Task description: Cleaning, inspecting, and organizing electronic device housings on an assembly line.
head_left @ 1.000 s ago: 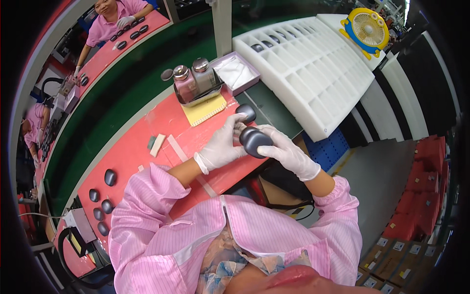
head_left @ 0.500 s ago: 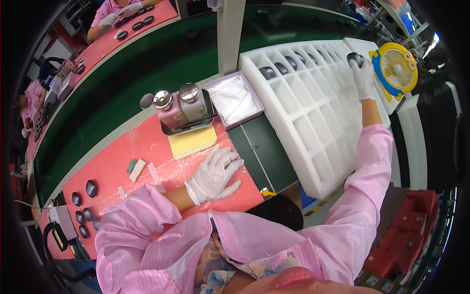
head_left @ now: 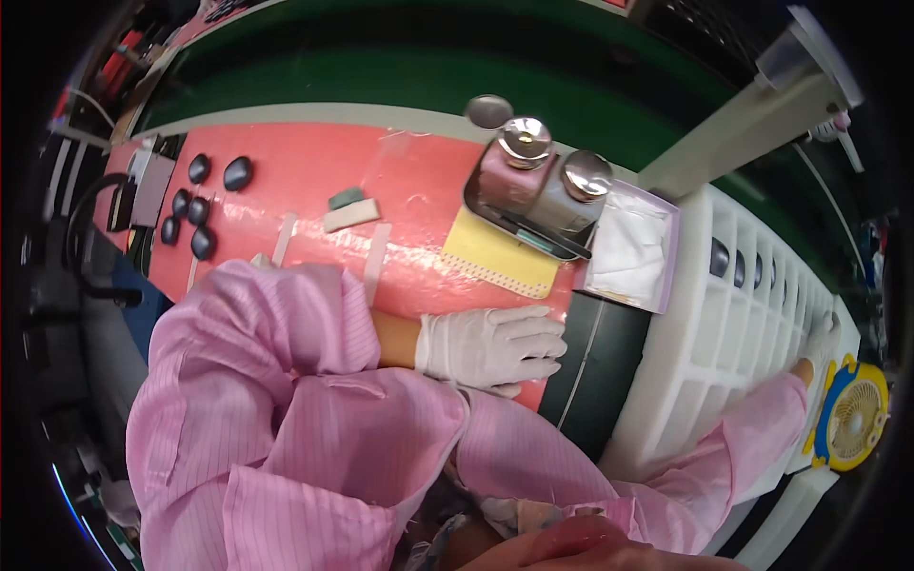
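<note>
My left hand (head_left: 490,347), in a white glove, lies palm down on the red mat (head_left: 409,176) with its fingers stretched out, holding nothing. It is just below a yellow notepad (head_left: 500,257). My right arm reaches across a white foam tray (head_left: 700,333) with rows of compartments. My gloved right hand (head_left: 821,341) is at the tray's far right end, near a yellow and blue fan (head_left: 857,419). Its fingers are small and indistinct, so I cannot see whether anything is in them. Several dark glossy oval pieces (head_left: 720,259) sit in the tray's far row.
Two metal-capped bottles (head_left: 522,167) stand in a black holder behind the notepad. Beside them is a lilac box (head_left: 657,233) of white cloths. More dark oval pieces (head_left: 238,173) lie at the mat's left, near two small blocks (head_left: 350,215). A post (head_left: 733,119) rises behind the tray.
The view has swung left, shifting the tray and fan toward the right edge. A dark oval piece was visible in my right hand earlier; I cannot see it now. My left hand stays flat.
</note>
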Tool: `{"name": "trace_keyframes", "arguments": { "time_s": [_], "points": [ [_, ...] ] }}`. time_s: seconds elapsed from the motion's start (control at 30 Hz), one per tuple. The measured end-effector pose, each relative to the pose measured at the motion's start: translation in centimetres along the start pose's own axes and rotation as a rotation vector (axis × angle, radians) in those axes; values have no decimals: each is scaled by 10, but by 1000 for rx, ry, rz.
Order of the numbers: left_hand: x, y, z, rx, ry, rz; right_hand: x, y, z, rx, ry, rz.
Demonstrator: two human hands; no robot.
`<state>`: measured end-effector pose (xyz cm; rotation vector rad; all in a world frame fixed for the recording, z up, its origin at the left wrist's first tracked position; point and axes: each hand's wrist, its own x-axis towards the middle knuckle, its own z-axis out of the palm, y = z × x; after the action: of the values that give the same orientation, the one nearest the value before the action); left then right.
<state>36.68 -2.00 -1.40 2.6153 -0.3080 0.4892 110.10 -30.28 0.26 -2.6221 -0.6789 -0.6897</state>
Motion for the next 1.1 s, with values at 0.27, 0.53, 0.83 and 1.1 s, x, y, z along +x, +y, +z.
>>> {"name": "trace_keyframes", "arguments": {
  "time_s": [0.27,0.53,0.83,1.1],
  "points": [
    [-5,5,-6,-20,53,-22,-178,-268,-164,377,-456,-117],
    [-42,45,-41,174,154,28,-360,-394,-176,-211,-362,-379],
    [-274,47,-203,210,650,-661,-414,-494,-213,487,-239,-487],
    [-364,47,-159,-139,1003,-872,-563,-703,-216,898,-443,-897]
  ]
}}
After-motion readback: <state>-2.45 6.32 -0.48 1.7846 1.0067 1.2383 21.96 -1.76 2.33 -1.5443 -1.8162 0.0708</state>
